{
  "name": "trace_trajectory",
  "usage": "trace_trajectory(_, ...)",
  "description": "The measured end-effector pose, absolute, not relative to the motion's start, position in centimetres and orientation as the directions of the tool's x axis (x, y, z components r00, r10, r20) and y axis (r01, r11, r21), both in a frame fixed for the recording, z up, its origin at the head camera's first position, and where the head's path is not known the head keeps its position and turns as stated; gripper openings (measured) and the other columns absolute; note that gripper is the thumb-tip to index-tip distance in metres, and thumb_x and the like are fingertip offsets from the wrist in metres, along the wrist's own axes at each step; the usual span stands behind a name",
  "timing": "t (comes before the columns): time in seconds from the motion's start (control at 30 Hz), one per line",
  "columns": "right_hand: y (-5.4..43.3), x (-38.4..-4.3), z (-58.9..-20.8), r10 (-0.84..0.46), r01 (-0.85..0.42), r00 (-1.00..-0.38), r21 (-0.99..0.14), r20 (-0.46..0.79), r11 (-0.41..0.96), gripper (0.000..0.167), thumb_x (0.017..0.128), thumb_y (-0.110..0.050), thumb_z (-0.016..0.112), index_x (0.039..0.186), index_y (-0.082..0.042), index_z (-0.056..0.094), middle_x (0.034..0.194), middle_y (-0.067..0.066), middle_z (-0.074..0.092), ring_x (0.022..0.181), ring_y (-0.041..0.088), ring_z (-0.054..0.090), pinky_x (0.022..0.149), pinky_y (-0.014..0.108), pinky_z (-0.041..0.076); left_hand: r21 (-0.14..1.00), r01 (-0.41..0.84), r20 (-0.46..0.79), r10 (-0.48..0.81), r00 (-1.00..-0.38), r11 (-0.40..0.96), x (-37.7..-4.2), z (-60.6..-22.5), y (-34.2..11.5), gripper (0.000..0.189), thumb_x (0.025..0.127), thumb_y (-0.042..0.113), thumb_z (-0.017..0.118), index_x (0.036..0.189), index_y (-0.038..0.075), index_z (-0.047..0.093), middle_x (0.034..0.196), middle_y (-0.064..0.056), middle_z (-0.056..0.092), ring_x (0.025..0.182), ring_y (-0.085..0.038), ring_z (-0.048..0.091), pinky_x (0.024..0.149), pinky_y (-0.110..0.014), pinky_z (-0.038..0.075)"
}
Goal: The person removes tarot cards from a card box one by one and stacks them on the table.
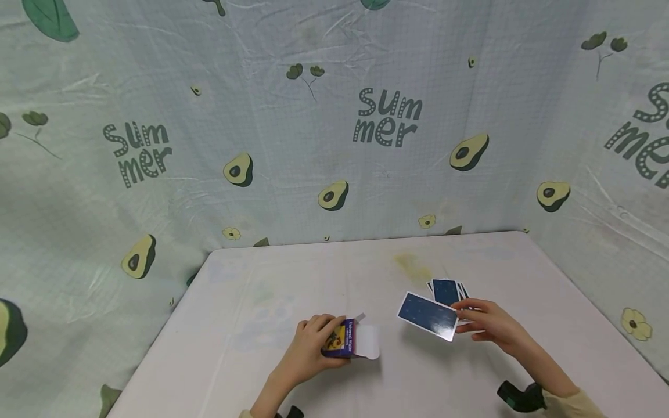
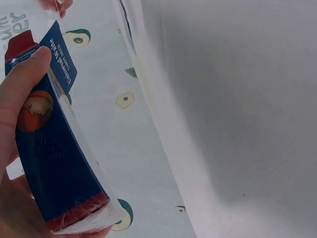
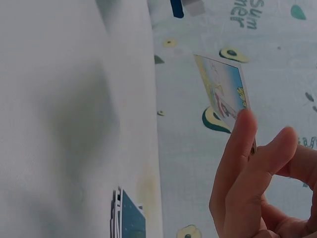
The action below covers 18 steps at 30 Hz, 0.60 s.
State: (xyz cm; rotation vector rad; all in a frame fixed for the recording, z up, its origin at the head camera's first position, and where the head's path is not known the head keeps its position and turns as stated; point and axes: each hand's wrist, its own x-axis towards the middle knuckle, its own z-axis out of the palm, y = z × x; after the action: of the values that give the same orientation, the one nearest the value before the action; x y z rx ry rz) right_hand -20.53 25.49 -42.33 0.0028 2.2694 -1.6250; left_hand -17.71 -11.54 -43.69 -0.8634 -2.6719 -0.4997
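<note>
My left hand (image 1: pixel 309 348) grips a tarot deck box (image 1: pixel 349 343), blue and purple with "Universal Waite" printed on it. Its pale end flap stands out toward the right; in the left wrist view the thumb presses on the box (image 2: pixel 62 158) near its opened end. Between the fingers of my right hand (image 1: pixel 491 326) is a tarot card (image 1: pixel 427 315), pinched at one end and held over the table, its dark blue back facing up. The picture side of the card (image 3: pixel 222 89) shows in the right wrist view. Behind it lies a loose pile of blue-backed cards (image 1: pixel 444 290), partly covered from the head view.
A white table (image 1: pixel 251 325) lies under both hands, with a yellowish stain (image 1: pixel 413 267) toward the back. Around it hangs a pale curtain (image 1: pixel 292 151) printed with avocados and "summer". A dark wrist device (image 1: pixel 521 397) sits by the right sleeve.
</note>
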Motion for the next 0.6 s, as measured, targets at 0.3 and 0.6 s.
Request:
trace_trajectory(0.3,27.1,-20.4,-42.5,-0.197,0.209,-0.939,-0.921,-0.283,0.328,0.050,0.088,-0.030,0.053,0.121,0.007,0.044,0.091,-0.005,0.064,0.082,0.014,0.065,0.057,0.023,0.046,0.251,0.597,0.362,0.499,-0.788,0.762,-17.4,-43.7,-11.8,0.073,0.063,0.044,0.076,0.126,0.017,0.048,0.111,0.003,0.053,0.098,-0.013,0.049,0.078,-0.038,0.035)
trace_trajectory(0.6,28.2,-20.6,-43.0,-0.165,0.226,-0.945,-0.926,-0.284,0.302,0.050,0.089,-0.028,0.052,0.124,0.007,0.042,0.090,-0.010,0.065,0.082,0.006,0.064,0.061,0.024,0.046,0.252,0.591,0.377,0.485,-0.789,0.766,-17.3,-43.7,-12.1,0.074,0.063,0.044,0.076,0.126,0.016,0.049,0.110,0.003,0.053,0.097,-0.012,0.049,0.078,-0.038,0.036)
